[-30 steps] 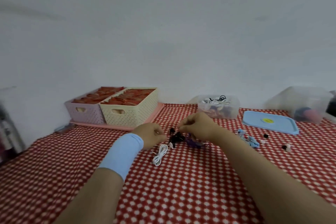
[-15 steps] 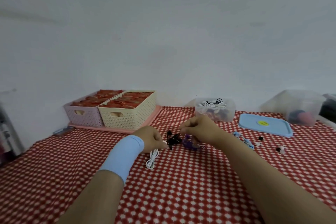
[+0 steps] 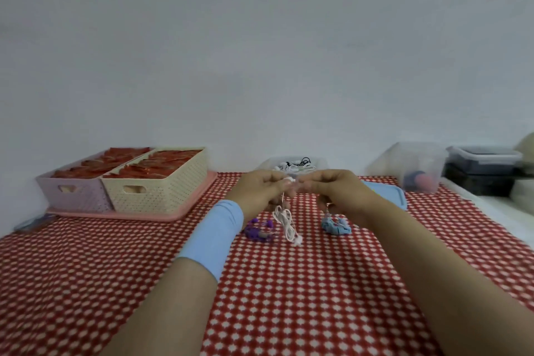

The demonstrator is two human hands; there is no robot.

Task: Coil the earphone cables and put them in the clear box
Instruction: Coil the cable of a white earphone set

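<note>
My left hand point(image 3: 260, 192) and my right hand point(image 3: 338, 191) are raised together above the table, and both pinch the top of a white earphone cable point(image 3: 286, 221). Its loops hang down and the lower end touches the cloth. A purple earphone bundle point(image 3: 258, 233) lies under my left wrist. A light blue earphone bundle point(image 3: 335, 225) lies under my right hand. The clear box point(image 3: 291, 166) stands behind my hands at the back, with white and black earphones inside; my hands hide most of it.
Red-and-white checked cloth point(image 3: 289, 298) covers the table. A lilac basket point(image 3: 75, 191) and a cream basket point(image 3: 159, 185) sit on a pink tray at back left. A blue lid point(image 3: 390, 193), a second clear box point(image 3: 416, 167) and a dark lidded box point(image 3: 485, 170) are at back right.
Both hands have risen from the table, lifting the white earphone cable off the cloth. The black earphones seen before are out of sight. The camera view has shifted.
</note>
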